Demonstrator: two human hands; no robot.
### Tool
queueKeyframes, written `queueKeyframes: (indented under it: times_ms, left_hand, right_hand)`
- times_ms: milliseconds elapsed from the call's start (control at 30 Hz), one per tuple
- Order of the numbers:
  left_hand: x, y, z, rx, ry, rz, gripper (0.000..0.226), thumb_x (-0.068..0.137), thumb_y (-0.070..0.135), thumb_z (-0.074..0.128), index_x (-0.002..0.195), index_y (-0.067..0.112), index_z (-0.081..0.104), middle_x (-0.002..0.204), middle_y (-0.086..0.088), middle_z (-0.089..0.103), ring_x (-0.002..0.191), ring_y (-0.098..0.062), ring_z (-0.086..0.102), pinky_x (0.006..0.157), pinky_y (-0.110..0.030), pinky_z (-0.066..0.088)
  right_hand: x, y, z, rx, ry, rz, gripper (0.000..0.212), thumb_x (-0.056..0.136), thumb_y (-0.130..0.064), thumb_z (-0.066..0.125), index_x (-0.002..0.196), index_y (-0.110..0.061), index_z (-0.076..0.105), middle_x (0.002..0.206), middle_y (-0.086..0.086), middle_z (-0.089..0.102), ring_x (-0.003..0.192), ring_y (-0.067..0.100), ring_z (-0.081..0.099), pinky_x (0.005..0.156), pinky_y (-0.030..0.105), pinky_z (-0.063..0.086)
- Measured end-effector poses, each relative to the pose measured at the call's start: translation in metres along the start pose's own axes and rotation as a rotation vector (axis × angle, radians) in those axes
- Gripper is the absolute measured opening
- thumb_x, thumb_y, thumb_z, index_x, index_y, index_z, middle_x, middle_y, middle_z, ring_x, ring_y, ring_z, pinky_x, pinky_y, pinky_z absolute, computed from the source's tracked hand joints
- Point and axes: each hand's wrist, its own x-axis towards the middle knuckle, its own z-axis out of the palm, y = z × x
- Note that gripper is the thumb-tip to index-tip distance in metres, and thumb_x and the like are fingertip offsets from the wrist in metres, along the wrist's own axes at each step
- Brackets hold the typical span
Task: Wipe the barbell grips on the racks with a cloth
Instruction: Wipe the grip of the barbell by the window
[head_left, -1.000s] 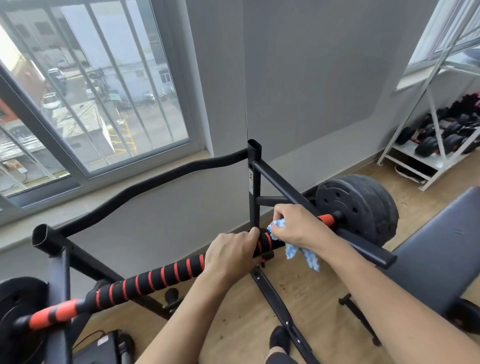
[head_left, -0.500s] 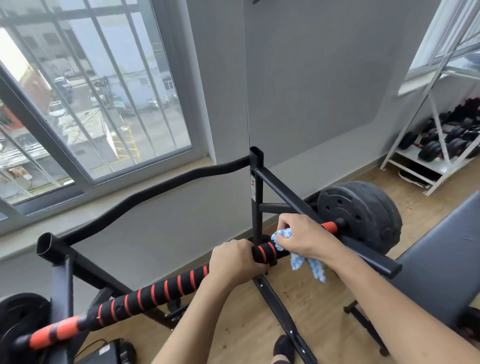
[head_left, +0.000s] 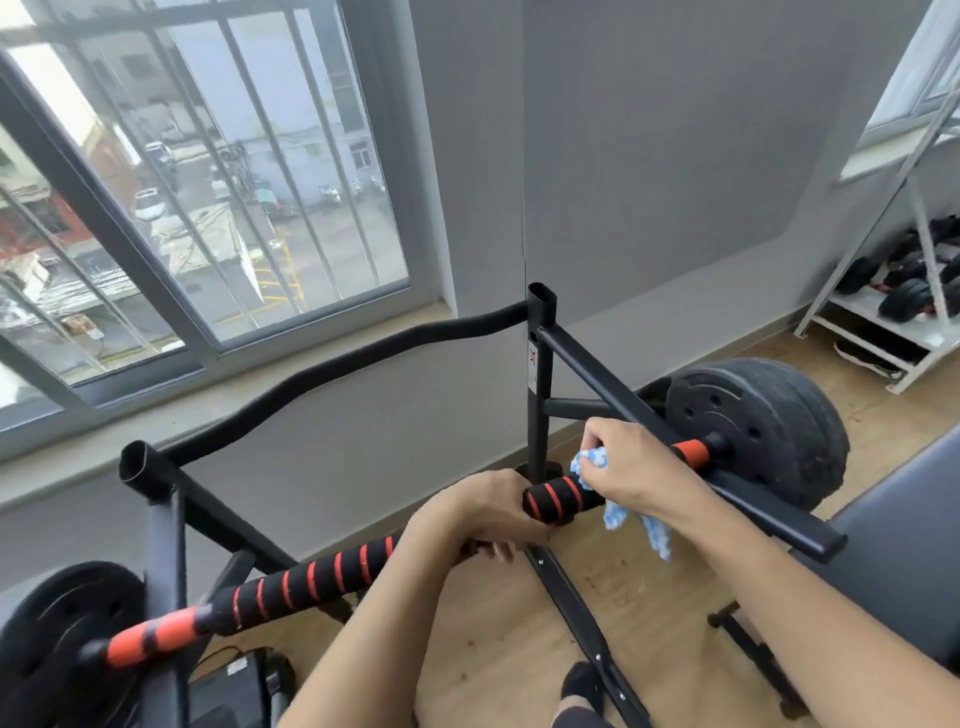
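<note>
- A grey-walled room was seen, with a barred window (head_left: 208, 197) on the left over a street and a wooden floor (head_left: 519, 649) below.
- A white shelf rack (head_left: 883, 332) loaded with dark dumbbells stood in the far right corner, well apart from the work.
- A black steel rack (head_left: 540, 374) carried the barbell (head_left: 311, 582), which lay across it from lower left to upper right, with a black weight plate (head_left: 769, 421) at the right end and another (head_left: 57, 649) at the left.
- A dark padded bench (head_left: 909, 545) was seen at the right edge.
- The left hand (head_left: 483, 514) was wrapped around the striped foam near the bar's middle, holding it steady.
- The right hand (head_left: 634, 467) was closed around the foam just beside the orange end, with the blue-and-white cloth (head_left: 618, 509) pinched against it and a tail hanging loose below.
- The step would be best done, it was judged, with the cloth kept wrapped fully round the foam, firm pressure applied, and the bar kept from rolling by the left grip.
- The loose tail would be better gathered in, lest it snag on the rack arm.
</note>
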Motion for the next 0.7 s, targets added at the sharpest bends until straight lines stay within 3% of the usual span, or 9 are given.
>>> queueKeyframes:
  times_ms: [67,133,233,300,367,467,533,633,700]
  left_hand:
    - [0.000,0.003,-0.004,-0.034,-0.031,-0.031,0.018,0.089,0.020,0.069,0.105,0.014,0.064,0.086,-0.006,0.078,0.075,-0.026,0.078,0.073,-0.038,0.065]
    - [-0.002,0.005,0.004,0.168,0.206,0.008,0.014,0.086,0.024,0.069,0.094,0.018,0.059,0.081,-0.001,0.071,0.071,-0.026,0.072,0.068,-0.038,0.062]
    - [-0.004,-0.005,0.043,0.596,0.722,0.090,0.021,0.077,0.019,0.075,0.088,0.022,0.057,0.071,0.001,0.061,0.060,-0.027,0.060,0.052,-0.034,0.041]
    - [-0.002,-0.013,0.064,0.744,0.837,0.145,0.031,0.063,0.010,0.082,0.075,0.022,0.055,0.056,0.003,0.053,0.042,-0.021,0.050,0.043,-0.029,0.027]
    - [0.003,-0.014,0.071,0.756,0.889,0.166,0.034,0.059,0.009,0.082,0.073,0.023,0.054,0.054,0.004,0.050,0.040,-0.019,0.046,0.043,-0.028,0.024]
    - [-0.001,-0.007,0.059,0.622,0.834,0.166,0.029,0.074,0.026,0.077,0.089,0.024,0.052,0.069,0.005,0.056,0.056,-0.023,0.052,0.051,-0.032,0.034]
    - [-0.007,-0.003,0.038,0.458,0.576,0.139,0.026,0.084,0.039,0.068,0.098,0.026,0.050,0.080,0.006,0.059,0.069,-0.024,0.055,0.063,-0.034,0.044]
    - [-0.006,0.003,0.006,0.196,0.171,0.038,0.028,0.081,0.040,0.071,0.103,0.027,0.061,0.082,0.002,0.073,0.073,-0.022,0.072,0.073,-0.038,0.062]
    - [-0.004,0.003,0.007,0.233,0.215,0.030,0.028,0.083,0.046,0.072,0.098,0.024,0.062,0.082,-0.001,0.072,0.070,-0.024,0.070,0.069,-0.039,0.061]
  right_hand:
    - [0.003,-0.001,0.002,-0.022,0.006,0.003,0.013,0.091,-0.027,0.059,0.081,-0.020,0.055,0.079,-0.013,0.058,0.074,0.008,0.055,0.072,0.035,0.050]
    - [0.005,-0.001,0.003,-0.043,0.009,0.012,0.014,0.092,-0.027,0.058,0.079,-0.021,0.055,0.079,-0.013,0.058,0.076,0.009,0.056,0.074,0.036,0.051]
    - [0.008,-0.001,0.001,-0.059,-0.013,0.021,0.015,0.091,-0.027,0.060,0.078,-0.023,0.055,0.079,-0.010,0.060,0.074,0.007,0.055,0.072,0.034,0.050]
    - [0.007,-0.003,0.000,-0.064,-0.037,0.024,0.014,0.092,-0.027,0.061,0.078,-0.023,0.056,0.080,-0.009,0.060,0.074,0.007,0.055,0.070,0.032,0.048]
    - [0.005,-0.004,-0.001,-0.063,-0.038,0.028,0.014,0.092,-0.027,0.060,0.080,-0.024,0.056,0.082,-0.010,0.060,0.076,0.007,0.056,0.070,0.031,0.048]
    - [0.003,-0.004,-0.002,-0.045,-0.031,0.029,0.013,0.093,-0.028,0.059,0.081,-0.022,0.057,0.083,-0.010,0.060,0.076,0.008,0.057,0.073,0.033,0.050]
    - [0.003,-0.004,-0.003,-0.031,-0.038,0.034,0.013,0.092,-0.027,0.060,0.081,-0.022,0.057,0.081,-0.010,0.061,0.074,0.008,0.057,0.071,0.032,0.050]
    - [0.004,-0.005,-0.005,-0.023,-0.055,0.037,0.011,0.091,-0.026,0.060,0.081,-0.021,0.057,0.078,-0.010,0.061,0.071,0.006,0.056,0.067,0.030,0.047]
    - [0.005,-0.006,-0.005,-0.018,-0.057,0.037,0.010,0.090,-0.024,0.060,0.082,-0.020,0.057,0.077,-0.009,0.060,0.070,0.007,0.055,0.066,0.029,0.046]
